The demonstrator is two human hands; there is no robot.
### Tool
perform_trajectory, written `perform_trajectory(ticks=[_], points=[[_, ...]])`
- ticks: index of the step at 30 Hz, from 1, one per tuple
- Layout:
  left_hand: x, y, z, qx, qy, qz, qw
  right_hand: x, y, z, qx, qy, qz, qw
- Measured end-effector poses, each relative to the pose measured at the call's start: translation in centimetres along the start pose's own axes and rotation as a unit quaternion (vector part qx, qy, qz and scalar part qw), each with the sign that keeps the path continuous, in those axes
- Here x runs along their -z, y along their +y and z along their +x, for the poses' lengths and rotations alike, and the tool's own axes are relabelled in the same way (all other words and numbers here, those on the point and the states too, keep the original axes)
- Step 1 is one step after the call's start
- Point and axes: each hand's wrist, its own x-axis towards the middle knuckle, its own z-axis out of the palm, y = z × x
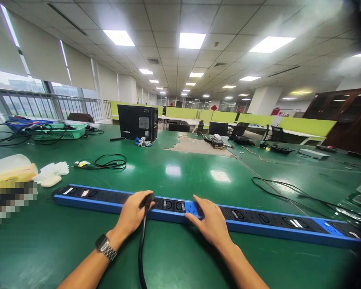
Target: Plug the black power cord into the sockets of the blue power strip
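A long blue and black power strip (252, 216) with several sockets lies across the green table in front of me. My left hand (133, 212), with a watch (106, 247) on its wrist, is closed around the plug of a black power cord (142, 249) at the strip's sockets. The cord runs down toward the table's near edge. Whether the plug's pins are inside a socket is hidden. Right of it, my right hand (209, 218) rests over the strip beside a blue socket section, thumb and fingers spread apart across its width.
Beyond the strip lie a coiled black cable (111, 162) and crumpled white tissue (52, 172). A black computer case (137, 122) stands farther back, near a green basket (60, 131) of cables. Another black cable (276, 188) and a clear plastic bottle (359, 200) are at right.
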Motion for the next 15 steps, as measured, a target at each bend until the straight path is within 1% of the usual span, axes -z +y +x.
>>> perform_trajectory(ticks=[4,7,11,13,15], points=[[-1.3,0.9,0.2,-0.027,-0.051,0.043,0.997,-0.7,-2.1,0.4,0.021,-0.005,0.035,0.999],[-1.1,1.3,0.1,-0.045,-0.073,0.069,0.994,-1.9,-5.1,1.3,0.053,-0.018,0.071,0.996],[-0.6,0.9,-0.4,-0.08,-0.104,0.063,0.989,-3.4,-9.1,2.7,0.098,-0.037,0.099,0.99],[-0.5,0.7,-0.6,-0.075,-0.107,0.068,0.989,-3.4,-9.8,3.2,0.104,-0.023,0.103,0.989],[-0.7,0.6,-0.7,-0.066,-0.107,0.075,0.989,-2.6,-8.9,3.2,0.098,0.025,0.103,0.99]])
